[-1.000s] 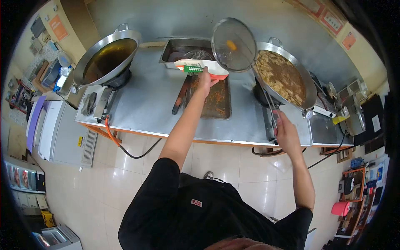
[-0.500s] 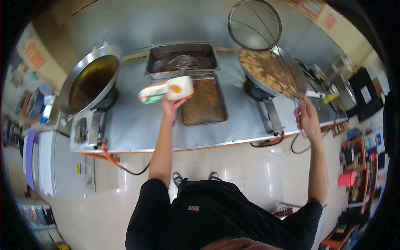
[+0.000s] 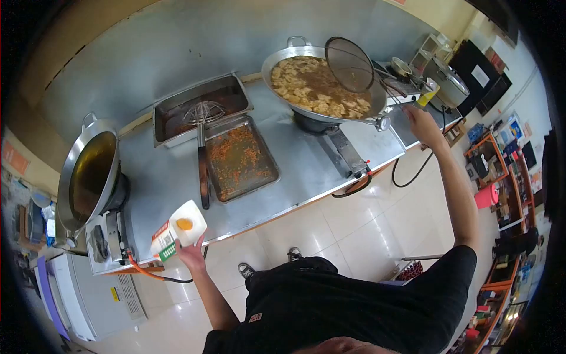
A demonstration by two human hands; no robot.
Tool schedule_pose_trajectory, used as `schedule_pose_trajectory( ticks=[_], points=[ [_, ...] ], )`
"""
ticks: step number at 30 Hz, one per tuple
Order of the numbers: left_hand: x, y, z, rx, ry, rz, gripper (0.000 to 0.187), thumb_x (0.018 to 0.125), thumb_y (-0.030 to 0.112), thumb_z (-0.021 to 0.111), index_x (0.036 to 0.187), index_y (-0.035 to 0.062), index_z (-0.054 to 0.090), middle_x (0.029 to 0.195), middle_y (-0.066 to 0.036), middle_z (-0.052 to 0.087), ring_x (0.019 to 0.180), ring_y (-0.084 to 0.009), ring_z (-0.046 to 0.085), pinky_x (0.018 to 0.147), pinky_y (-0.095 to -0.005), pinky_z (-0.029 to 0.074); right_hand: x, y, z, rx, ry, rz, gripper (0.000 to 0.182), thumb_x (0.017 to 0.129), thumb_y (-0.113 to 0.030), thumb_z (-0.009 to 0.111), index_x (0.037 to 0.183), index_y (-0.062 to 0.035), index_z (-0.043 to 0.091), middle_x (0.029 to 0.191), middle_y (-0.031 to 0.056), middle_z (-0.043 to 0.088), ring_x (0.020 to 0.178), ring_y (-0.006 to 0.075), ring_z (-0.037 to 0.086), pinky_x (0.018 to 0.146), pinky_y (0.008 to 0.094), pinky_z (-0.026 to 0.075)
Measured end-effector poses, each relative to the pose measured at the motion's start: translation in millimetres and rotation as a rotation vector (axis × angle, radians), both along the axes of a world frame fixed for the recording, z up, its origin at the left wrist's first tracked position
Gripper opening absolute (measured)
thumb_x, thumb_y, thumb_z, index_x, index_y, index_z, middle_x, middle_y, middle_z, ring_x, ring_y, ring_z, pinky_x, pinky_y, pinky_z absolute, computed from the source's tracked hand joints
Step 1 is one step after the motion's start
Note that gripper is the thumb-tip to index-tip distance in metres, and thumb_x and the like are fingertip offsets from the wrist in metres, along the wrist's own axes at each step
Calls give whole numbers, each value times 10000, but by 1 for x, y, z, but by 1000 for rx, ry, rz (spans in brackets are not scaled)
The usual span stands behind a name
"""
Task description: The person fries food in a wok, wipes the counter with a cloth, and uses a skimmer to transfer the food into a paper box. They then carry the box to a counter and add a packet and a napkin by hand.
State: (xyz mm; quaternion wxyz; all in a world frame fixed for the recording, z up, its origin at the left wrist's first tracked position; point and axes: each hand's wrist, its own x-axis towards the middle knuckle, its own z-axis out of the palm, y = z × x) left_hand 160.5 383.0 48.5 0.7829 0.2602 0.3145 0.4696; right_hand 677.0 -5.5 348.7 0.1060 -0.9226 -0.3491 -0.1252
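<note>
My left hand [image 3: 191, 253] is closed round a white, green and red carton [image 3: 174, 231], its open top showing something orange inside. My right hand [image 3: 421, 124] grips the handle end of a round mesh strainer [image 3: 349, 64], whose bowl is tilted over the right side of a large wok [image 3: 290, 101]. Pale fried pieces float in brown oil in that wok. Left of it, a whisk [image 3: 202, 159] with a dark handle rests on a deep steel tray [image 3: 167, 140] and beside a shallow tray [image 3: 272, 172] holding orange crumbs.
Another wok [image 3: 69, 165] with dark yellow oil stands on a burner at the far left. A white chest appliance [image 3: 97, 295] is below it. A thermometer dial [image 3: 383, 123] sits at the right wok's rim. An orange shelf [image 3: 501, 283] and a distant person [image 3: 522, 243] are at right.
The view has turned to the right. My left hand has drawn the carton back from the trays toward the table's front edge. The strainer bowl now hangs lower, over the wok.
</note>
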Motion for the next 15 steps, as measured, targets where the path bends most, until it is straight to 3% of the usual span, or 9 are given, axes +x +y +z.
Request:
schedule_pose_trajectory(
  ticks=[5, 9, 13, 14, 15],
  points=[
    [-1, -28, -7, -40, -35, 54, 620, 930, 376, 413, 1426, 47, 239, 1439, -156, 335, 1309, -349, 358, 964, -560, 444, 26, -15, 4, 2, -62, -11, 219, 865, -55, 470, 1046, -19, 589, 848, 280, 618, 846, 435, 604, 738, 499, 458],
    [3, -52, -4, -12, -32, 40, 581, 925, 383, 432, 1409, 96, 290, 1408, -105, 398, 1285, -294, 405, 946, -529, 458, 60, -25, -2, -30, -58, -3, 222, 870, -63, 455, 1043, -24, 588, 834, 280, 620, 832, 445, 604, 741, 497, 461],
    [7, -74, -3, -33, 29, 55, 557, 926, 384, 430, 1400, 117, 309, 1400, -79, 412, 1273, -275, 417, 919, -507, 472, 89, -26, -27, 127, -50, 145, 192, 882, -93, 464, 1004, -3, 582, 806, 280, 613, 822, 466, 589, 729, 506, 456],
    [9, -79, -2, -26, 32, 52, 554, 927, 384, 428, 1399, 118, 311, 1398, -79, 414, 1270, -274, 421, 912, -504, 475, 96, -23, -33, 83, -151, 236, 226, 896, -99, 441, 1038, -16, 596, 771, 254, 625, 693, 414, 624, 626, 472, 491],
    [10, -84, -2, -20, 36, 50, 552, 927, 384, 427, 1397, 119, 313, 1396, -80, 416, 1266, -273, 424, 906, -501, 479, 99, -23, -37, 72, 32, 141, 233, 903, -104, 428, 1038, -21, 599, 749, 229, 624, 633, 372, 620, 572, 447, 490]
  ],
)
